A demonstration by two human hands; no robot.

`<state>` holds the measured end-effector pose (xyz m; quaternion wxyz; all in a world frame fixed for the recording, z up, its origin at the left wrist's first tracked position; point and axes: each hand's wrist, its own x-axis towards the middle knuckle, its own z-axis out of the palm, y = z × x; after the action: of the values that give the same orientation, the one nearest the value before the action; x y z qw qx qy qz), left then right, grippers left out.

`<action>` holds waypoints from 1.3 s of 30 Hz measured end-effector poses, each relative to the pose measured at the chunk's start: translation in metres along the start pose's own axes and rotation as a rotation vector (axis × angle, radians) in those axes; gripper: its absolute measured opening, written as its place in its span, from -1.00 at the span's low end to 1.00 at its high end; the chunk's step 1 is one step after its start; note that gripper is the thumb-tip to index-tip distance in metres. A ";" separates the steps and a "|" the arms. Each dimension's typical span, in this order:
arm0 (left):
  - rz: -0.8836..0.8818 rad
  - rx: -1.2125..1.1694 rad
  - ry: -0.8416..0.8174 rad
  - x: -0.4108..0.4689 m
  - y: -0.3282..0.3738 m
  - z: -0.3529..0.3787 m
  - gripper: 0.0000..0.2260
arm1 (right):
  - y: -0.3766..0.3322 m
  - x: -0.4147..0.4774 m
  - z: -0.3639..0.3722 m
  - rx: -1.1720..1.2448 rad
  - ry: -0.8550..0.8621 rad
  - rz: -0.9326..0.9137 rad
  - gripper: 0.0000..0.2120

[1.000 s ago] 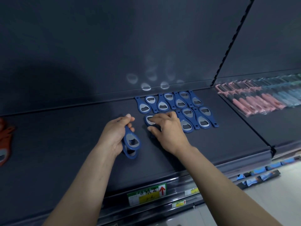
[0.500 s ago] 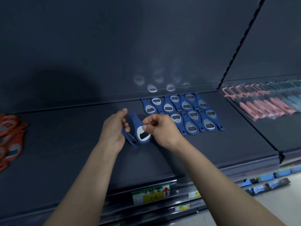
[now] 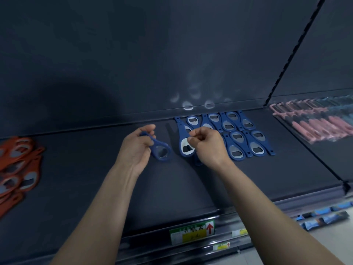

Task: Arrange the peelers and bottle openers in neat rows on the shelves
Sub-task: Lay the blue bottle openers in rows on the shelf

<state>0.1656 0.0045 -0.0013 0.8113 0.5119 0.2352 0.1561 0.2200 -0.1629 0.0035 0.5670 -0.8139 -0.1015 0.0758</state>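
The left hand (image 3: 133, 150) curls round the handle of one blue bottle opener (image 3: 160, 150), just left of the laid-out blue rows (image 3: 246, 138). At least ten openers lie flat there on the shelf (image 3: 267, 178). The right hand (image 3: 208, 148) pinches a second opener (image 3: 186, 146) at the rows' left edge. Orange openers (image 3: 17, 165) are piled far left and peelers (image 3: 315, 125) far right, both too blurred to count.

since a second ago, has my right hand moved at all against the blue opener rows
Yes. The right hand lay on the front row's left end; now it sits slightly left of there, pinching a blue opener.
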 end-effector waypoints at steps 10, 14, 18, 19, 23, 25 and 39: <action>0.008 0.095 0.154 0.025 -0.007 0.011 -0.74 | 0.005 0.012 -0.015 0.001 0.157 0.016 -0.96; -0.008 0.134 0.179 0.038 -0.008 0.015 -0.71 | 0.009 0.016 -0.022 -0.011 0.182 0.014 -0.97; 0.061 0.105 0.283 0.049 -0.007 0.011 -0.81 | 0.009 0.021 -0.023 -0.011 0.164 0.019 -0.97; 0.090 0.107 0.316 0.050 -0.007 0.011 -0.83 | 0.008 0.022 -0.022 -0.012 0.158 0.018 -0.97; 0.155 0.202 0.374 0.049 -0.014 0.009 -0.78 | 0.006 0.029 -0.018 -0.025 0.124 0.001 -0.98; 0.173 0.422 0.365 0.046 -0.016 0.009 -0.74 | 0.006 0.031 -0.016 -0.023 0.113 0.000 -0.97; 0.310 1.235 0.222 0.025 -0.026 0.033 -0.81 | 0.014 0.035 -0.037 -0.036 0.146 0.011 -0.94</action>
<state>0.2045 -0.0195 -0.0180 0.3063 0.8934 0.2875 0.1595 0.2637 -0.1922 0.0024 0.5578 -0.8279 -0.0566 0.0176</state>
